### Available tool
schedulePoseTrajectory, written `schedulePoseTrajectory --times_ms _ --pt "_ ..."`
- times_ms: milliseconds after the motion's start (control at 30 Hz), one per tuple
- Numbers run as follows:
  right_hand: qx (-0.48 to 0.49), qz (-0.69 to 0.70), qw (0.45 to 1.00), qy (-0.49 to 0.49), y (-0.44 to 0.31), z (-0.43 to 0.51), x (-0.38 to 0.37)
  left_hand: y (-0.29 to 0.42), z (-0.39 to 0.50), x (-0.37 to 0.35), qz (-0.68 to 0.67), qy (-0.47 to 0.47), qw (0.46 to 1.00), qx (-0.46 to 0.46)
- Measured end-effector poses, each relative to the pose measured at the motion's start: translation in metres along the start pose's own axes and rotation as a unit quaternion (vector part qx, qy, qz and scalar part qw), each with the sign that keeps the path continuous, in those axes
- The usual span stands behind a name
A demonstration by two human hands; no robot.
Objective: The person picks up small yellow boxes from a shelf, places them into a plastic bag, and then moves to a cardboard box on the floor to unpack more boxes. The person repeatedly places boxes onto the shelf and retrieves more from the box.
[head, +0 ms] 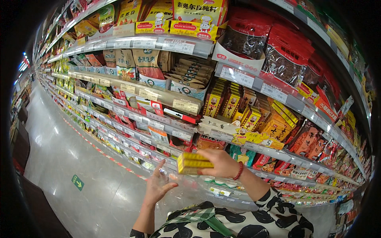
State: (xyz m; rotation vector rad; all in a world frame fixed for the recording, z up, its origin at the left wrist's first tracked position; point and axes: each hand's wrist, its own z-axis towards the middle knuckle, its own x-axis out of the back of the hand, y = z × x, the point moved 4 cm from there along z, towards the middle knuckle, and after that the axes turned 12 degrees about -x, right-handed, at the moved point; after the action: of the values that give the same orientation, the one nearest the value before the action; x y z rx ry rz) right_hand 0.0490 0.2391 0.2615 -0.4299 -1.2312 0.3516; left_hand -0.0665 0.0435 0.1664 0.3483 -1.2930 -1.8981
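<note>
In my right hand point(218, 164) is a small stack of yellow spice boxes point(193, 163), gripped from its right side. My left hand point(159, 184) is just left of the stack, with thumb and fingers spread. Clear plastic film point(186, 187) hangs between the hands; whether the left fingers touch it I cannot tell. Above my hands, similar yellow boxes point(213, 101) stand in rows on a shelf, with a handwritten card point(218, 126) and a yellow price tag point(259, 139) at the shelf's front edge.
Long curved supermarket shelves with seasoning pouches point(147, 67) run off to the left and right. Large red spice bags point(287, 53) stand on the shelf above the boxes. At the left is a grey floor point(101, 190) with a red-and-white tape line and a green arrow sticker point(78, 182).
</note>
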Motion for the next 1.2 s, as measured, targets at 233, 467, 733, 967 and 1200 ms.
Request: schedulePoseTrajectory --times_ms 233,467,733,967,1200 --pt "0.007 0.011 0.996 -0.090 0.000 -0.004 -0.006 0.006 0.008 -0.028 -0.178 -0.103 0.977 0.059" --pt "-0.110 0.357 0.926 -0.060 0.004 -0.014 0.011 0.001 0.008 -0.040 -0.309 -0.010 0.951 0.021" --pt "-0.046 -0.042 0.975 0.214 -0.020 -0.010 0.114 -0.021 0.001 -0.045 -0.226 0.029 0.971 0.071" --pt "-0.069 -0.255 0.940 0.215 0.010 0.020 0.134 -0.034 -0.026 -0.033 -0.207 0.044 0.973 0.096" --pt "-0.093 -0.248 0.949 0.171 0.050 0.050 0.139 -0.035 -0.039 -0.029 -0.253 0.076 0.958 0.112"
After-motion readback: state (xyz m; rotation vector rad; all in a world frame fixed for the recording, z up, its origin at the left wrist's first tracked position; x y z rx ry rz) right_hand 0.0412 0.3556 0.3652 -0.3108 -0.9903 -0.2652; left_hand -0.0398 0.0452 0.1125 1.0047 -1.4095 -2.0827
